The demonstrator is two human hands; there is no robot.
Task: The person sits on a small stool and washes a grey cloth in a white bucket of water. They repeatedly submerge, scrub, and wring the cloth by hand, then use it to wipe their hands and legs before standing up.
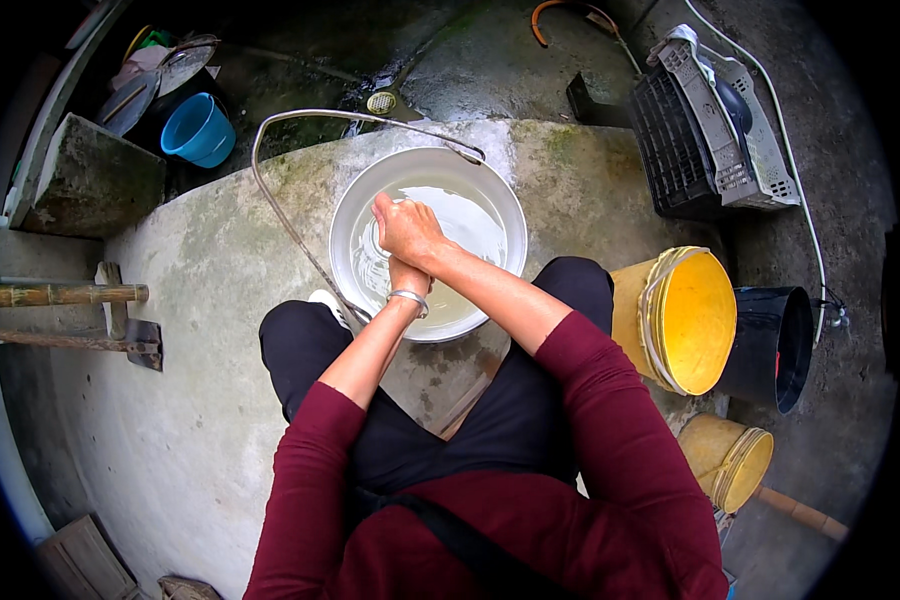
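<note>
Right hand (408,228) lies crossed over left hand (406,272), clasped together. Both forearms bare, sleeves pushed up, left wrist bangled.

No packages, labels, signs or screens show anywhere in the scene, near or far, though the dim far left corner is hard to read.

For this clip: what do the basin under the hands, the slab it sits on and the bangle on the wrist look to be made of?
The basin looks like metal, likely steel or aluminium: pale grey, smooth, with a thin bright rim. The slab looks like rough, matt concrete, blotched with green and dark stains. The bangle on the left wrist looks like polished silvery metal, given its bright glint; which metal cannot be told.
</note>
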